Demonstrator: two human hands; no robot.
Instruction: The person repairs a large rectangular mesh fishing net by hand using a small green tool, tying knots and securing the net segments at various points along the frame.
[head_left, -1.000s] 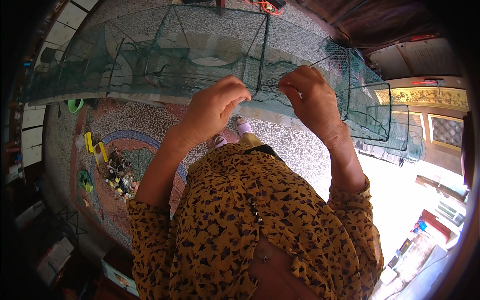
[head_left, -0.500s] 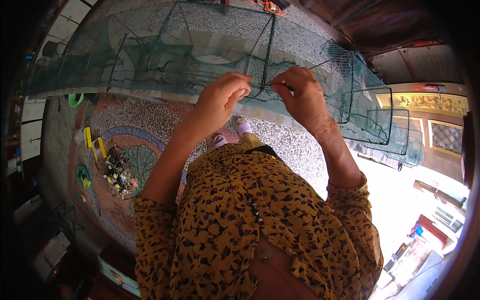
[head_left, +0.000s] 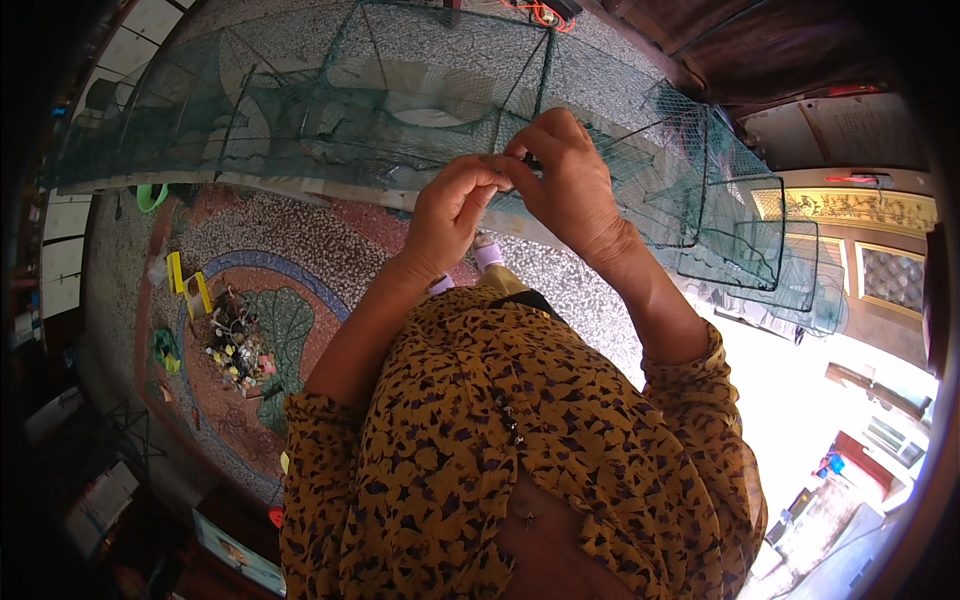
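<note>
A long green mesh net (head_left: 340, 90) on dark square frames stretches across the top of the view. Just below one upright frame bar (head_left: 546, 70), my left hand (head_left: 455, 210) and my right hand (head_left: 555, 180) meet, fingertips touching or nearly so over the netting. Both are closed in pinches. What lies between their fingertips is small and partly hidden by the fingers, and I cannot make it out.
A patterned terrazzo floor (head_left: 300, 280) lies below, with a pile of small items (head_left: 240, 350), yellow pieces (head_left: 195, 290) and a green strap (head_left: 150, 195). An orange cord (head_left: 535, 12) lies at the top. Dark furniture (head_left: 730, 50) is top right, a bright doorway at lower right.
My hands have come together: the right has moved left and up, the left a little to the right. The net appears shifted slightly rightward in the view.
</note>
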